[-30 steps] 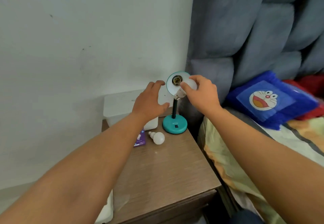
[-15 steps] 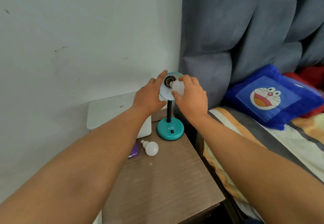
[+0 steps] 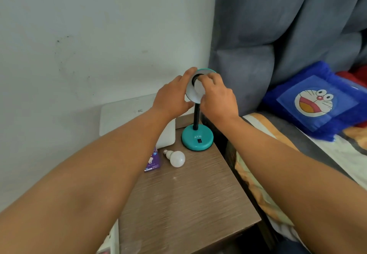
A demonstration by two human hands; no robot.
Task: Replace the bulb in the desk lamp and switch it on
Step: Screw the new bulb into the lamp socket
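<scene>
The replacement bulb (image 3: 199, 87) sits at the mouth of the socket (image 3: 195, 77), inside the teal shade (image 3: 206, 71) of the desk lamp (image 3: 197, 137), which stands at the rear right corner of the worktop (image 3: 188, 204).

**Handling.** The bulb appears light, with a smooth, rounded white globe that is likely slippery and may crack under a hard squeeze. Take hold around the widest part of the globe with the fingertips spread, not at the narrow threaded neck. The lamp stem (image 3: 196, 116) looks flexible, so the shade probably yields under twisting force unless it is braced.

**Grip, right.** The right hand (image 3: 217, 98) has its grip closed around the bulb. The fingers (image 3: 208, 77) curl over the top of the globe and press it toward the socket. How far the thread is engaged cannot be told; the hand hides the base.

**Grip, left.** The left hand (image 3: 171, 96) cups the left rim of the shade, fingers over the top edge and thumb below, steadying it.

**Other items.** A second bulb (image 3: 175, 158) lies loose on the worktop, just in front of the lamp base and beside a purple carton (image 3: 152, 161). The switch (image 3: 199, 140) on the base is untouched.
</scene>
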